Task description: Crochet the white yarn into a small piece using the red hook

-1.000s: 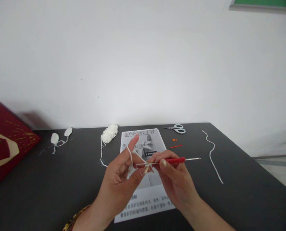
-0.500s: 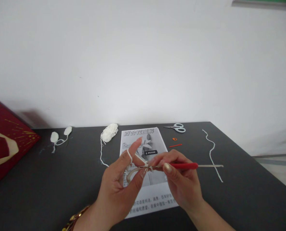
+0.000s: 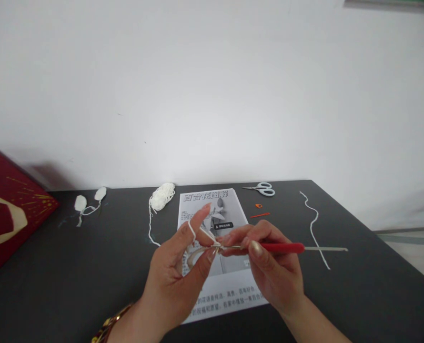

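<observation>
The left hand (image 3: 178, 267) is raised above the bench (image 3: 55, 276) with its index finger pointing up, a strand of white yarn (image 3: 192, 231) looped over that finger, and its thumb and middle finger pinched together on a small bit of white crochet work (image 3: 216, 246) between the two hands. The right hand (image 3: 272, 267) is closed around the red handle of a crochet hook (image 3: 281, 247), thumb on top; the hook lies roughly level, its metal tip meeting the pinched work just beside the left fingertips and its bare metal tail sticking out past the right hand. Directly beneath both hands lies a printed instruction sheet (image 3: 229, 290). Beyond the left hand, a small ball of white yarn (image 3: 162, 196) rests at the sheet's far corner, its strand trailing toward the hand. Farther off to the left are two small white crocheted pieces (image 3: 88, 200) and a red box (image 3: 8, 214). Beyond the right hand sit scissors (image 3: 264, 189), a small orange stitch marker (image 3: 258, 206) and a thin red needle (image 3: 260, 215); a loose length of white yarn (image 3: 314, 224) lies to its right.
</observation>
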Motion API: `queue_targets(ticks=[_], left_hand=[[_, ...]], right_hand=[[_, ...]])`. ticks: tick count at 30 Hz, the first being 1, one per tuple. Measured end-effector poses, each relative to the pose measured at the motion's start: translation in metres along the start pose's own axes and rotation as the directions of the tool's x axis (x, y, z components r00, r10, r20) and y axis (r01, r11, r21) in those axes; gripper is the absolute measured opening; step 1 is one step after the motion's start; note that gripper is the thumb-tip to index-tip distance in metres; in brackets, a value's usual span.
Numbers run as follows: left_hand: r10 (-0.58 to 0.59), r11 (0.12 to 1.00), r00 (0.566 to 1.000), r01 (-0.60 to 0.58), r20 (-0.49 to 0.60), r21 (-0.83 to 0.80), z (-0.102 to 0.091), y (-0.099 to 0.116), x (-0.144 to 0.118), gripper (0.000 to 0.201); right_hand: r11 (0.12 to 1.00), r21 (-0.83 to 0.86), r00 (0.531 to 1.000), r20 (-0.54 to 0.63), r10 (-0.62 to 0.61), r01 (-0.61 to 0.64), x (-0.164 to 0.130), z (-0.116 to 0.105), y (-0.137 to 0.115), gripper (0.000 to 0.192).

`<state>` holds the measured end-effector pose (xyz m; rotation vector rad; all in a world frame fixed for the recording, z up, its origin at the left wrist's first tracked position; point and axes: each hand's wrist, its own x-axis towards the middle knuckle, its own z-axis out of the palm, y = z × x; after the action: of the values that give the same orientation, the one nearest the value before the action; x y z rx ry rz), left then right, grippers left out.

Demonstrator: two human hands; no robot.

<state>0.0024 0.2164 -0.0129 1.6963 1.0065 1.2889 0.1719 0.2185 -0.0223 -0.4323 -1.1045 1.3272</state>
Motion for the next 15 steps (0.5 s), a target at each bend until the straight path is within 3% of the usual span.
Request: queue_targets(ticks=[15], left_hand=[[0.025,0.999,0.997,-0.023,-0.067,0.029,0.0009,-0.0002,0.0006,0.062]], right_hand=[[0.994,-0.100,0.999,-0.011,-0.052,0.051,-0.0037,0.0036,-0.0049,0.009]])
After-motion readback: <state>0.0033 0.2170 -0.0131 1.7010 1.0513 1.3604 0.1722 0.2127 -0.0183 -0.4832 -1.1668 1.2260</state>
